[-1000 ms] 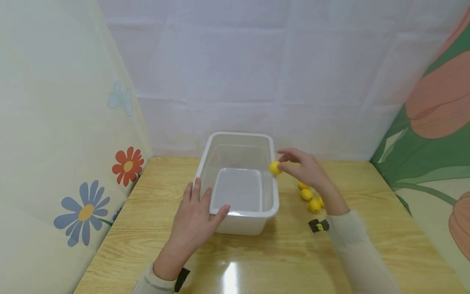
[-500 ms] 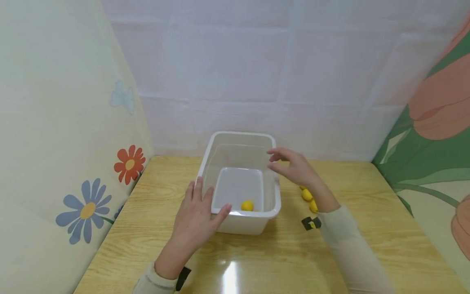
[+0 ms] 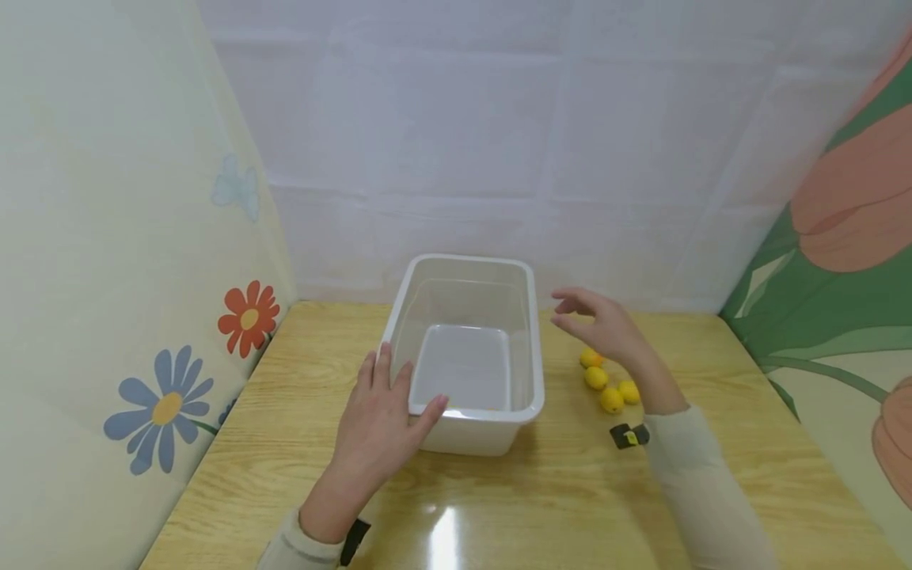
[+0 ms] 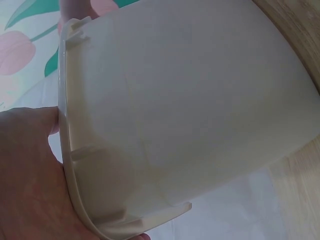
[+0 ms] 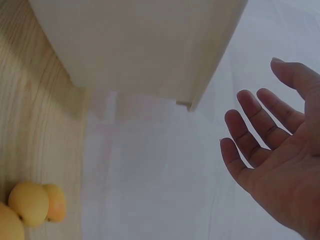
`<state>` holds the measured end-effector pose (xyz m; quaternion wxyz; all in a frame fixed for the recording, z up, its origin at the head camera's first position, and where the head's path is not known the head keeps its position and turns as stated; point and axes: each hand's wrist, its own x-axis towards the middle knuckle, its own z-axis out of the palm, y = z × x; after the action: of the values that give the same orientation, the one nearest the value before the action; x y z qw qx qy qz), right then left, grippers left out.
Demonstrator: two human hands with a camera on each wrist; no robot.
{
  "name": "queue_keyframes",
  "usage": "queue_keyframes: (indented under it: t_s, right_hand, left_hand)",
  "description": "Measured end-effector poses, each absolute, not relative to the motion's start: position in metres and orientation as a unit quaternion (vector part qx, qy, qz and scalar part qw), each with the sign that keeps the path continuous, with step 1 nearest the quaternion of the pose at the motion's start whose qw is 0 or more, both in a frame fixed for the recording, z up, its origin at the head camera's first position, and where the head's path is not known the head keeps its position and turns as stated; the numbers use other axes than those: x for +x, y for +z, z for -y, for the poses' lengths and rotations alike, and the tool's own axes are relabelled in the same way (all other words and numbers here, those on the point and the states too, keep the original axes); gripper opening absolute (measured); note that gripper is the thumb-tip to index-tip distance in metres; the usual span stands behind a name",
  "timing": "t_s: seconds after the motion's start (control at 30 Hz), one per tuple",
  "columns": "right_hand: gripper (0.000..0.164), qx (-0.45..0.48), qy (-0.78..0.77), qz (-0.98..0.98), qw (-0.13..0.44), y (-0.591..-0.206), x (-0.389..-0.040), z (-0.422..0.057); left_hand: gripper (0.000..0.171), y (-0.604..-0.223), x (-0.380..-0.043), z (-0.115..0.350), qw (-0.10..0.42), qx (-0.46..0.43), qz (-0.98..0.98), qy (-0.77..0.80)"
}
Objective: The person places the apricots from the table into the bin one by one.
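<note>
Lemons (image 3: pixel 596 378) at three o'clock from the tub (image 3: pixel 466 438) seem firm, pinchable mid-body; my right hand (image 3: pixel 602 328) hovers spread apart, left hand (image 3: pixel 374 427) splayed on the rim (image 3: pixel 530 317).

My right hand (image 3: pixel 604 326) has free air down to the yellow fruits (image 3: pixel 596 378); leftward, the white tub (image 3: pixel 466 435) bars any low path.

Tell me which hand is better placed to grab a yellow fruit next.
Probably the right hand: it is empty and open, near the fruits beside the bin. The left hand rests on the bin, farther from them.
</note>
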<state>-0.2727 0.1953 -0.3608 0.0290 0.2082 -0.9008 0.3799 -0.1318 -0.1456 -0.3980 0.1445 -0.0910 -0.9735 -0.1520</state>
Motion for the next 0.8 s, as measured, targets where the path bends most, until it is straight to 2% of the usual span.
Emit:
queue_keyframes:
  t_s: [0.3, 0.53, 0.8]
  right_hand:
    - [0.047, 0.168, 0.375, 0.911, 0.024, -0.376, -0.272, -0.224]
    - [0.055, 0.134, 0.366, 0.921, 0.011, -0.393, -0.268, -0.251]
    - [0.052, 0.133, 0.366, 0.921, 0.005, -0.415, -0.258, -0.281]
  left_hand:
    - [0.087, -0.398, -0.131, 0.145, 0.148, -0.087, 0.973, -0.157]
    - [0.087, -0.399, -0.131, 0.144, 0.147, -0.083, 0.973, -0.156]
    - [0.087, -0.399, -0.129, 0.143, 0.147, -0.082, 0.974, -0.152]
